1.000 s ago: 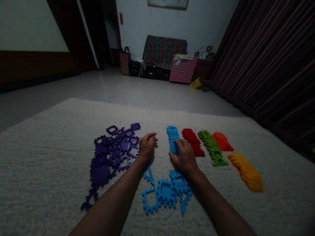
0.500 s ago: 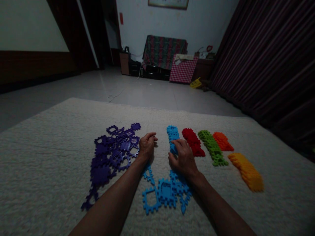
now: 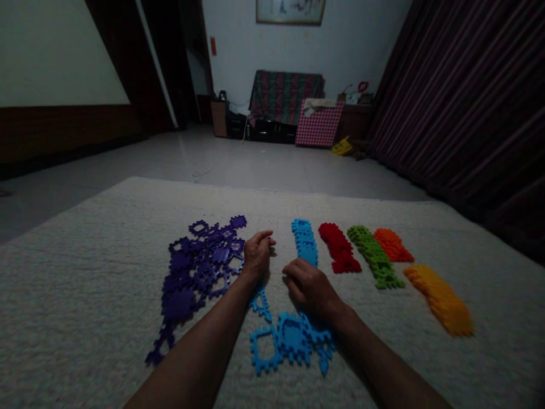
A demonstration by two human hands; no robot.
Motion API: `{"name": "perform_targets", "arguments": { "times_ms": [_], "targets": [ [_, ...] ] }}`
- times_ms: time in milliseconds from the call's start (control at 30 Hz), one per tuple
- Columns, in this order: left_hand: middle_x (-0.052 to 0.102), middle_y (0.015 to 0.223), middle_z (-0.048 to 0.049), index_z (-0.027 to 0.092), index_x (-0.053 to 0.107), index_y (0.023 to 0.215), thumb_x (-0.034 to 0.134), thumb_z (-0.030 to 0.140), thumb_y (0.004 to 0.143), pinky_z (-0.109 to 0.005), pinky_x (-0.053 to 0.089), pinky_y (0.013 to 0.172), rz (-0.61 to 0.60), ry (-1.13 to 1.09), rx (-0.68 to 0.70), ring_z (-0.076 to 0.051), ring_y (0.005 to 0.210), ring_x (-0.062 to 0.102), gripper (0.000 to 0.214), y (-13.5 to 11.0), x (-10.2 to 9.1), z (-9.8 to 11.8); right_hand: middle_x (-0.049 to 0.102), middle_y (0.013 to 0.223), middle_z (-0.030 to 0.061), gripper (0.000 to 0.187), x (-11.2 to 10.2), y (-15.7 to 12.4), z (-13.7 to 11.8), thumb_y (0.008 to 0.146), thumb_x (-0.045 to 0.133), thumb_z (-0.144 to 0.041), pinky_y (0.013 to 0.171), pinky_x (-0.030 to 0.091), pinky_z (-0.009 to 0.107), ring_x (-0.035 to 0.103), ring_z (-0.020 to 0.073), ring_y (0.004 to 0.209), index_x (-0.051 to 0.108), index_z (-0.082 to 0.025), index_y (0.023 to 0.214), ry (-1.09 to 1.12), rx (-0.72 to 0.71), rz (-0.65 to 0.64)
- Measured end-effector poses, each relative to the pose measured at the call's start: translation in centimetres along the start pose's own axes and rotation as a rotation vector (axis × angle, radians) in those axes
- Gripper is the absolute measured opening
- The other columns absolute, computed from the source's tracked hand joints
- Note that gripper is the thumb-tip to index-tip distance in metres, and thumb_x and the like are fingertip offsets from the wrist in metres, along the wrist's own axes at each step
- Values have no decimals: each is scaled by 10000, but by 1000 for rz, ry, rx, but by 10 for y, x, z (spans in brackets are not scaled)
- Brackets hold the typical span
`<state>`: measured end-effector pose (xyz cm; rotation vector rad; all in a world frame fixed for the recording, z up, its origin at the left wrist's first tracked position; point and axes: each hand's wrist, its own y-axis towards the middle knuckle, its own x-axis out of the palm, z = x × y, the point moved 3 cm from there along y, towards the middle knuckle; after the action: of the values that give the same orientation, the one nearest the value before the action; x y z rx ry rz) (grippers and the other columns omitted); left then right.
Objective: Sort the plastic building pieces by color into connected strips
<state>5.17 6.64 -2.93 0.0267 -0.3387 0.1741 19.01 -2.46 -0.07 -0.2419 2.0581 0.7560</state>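
Observation:
My left hand (image 3: pixel 256 254) rests on the cream rug (image 3: pixel 85 284) in a loose fist, at the right edge of a scattered pile of purple puzzle tiles (image 3: pixel 199 270). What it holds, if anything, is hidden. My right hand (image 3: pixel 310 287) lies palm down with fingers curled, just below a neat row of blue tiles (image 3: pixel 305 241) and above loose blue tiles (image 3: pixel 289 338); it is not on the row. Red (image 3: pixel 339 247), green (image 3: pixel 374 255), orange (image 3: pixel 392 245) and yellow (image 3: pixel 440 299) tile rows lie to the right.
The rug ends at a grey tiled floor (image 3: pixel 238 162). At the far wall stand a cloth-covered cabinet (image 3: pixel 284 96) and a red checked box (image 3: pixel 318 123). A dark striped curtain (image 3: pixel 468 102) runs along the right side.
My right hand has pulled back toward me off the blue row's near end. The left hand has stayed put. The view has shifted slightly.

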Motion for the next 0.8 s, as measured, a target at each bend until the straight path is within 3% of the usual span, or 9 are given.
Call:
{"name": "perform_targets", "arguments": {
  "times_ms": [333,800],
  "targets": [
    [614,650,-11,120,683,904,604,276,644,-236,456,479,-2,-12,-8,-99,492,544,314,-2,1,1,583,852,51,144,2,1,1,880,495,-90,746,445,285,550,171,822,607,-176,857,-64,-5,-58],
    [611,635,6,123,678,915,646,289,612,-223,457,471,-1,-30,-18,-95,495,549,347,-2,0,0,585,834,39,160,2,1,2,882,488,-95,727,439,274,550,164,813,618,-182,846,-45,19,-44]
  ]
}}
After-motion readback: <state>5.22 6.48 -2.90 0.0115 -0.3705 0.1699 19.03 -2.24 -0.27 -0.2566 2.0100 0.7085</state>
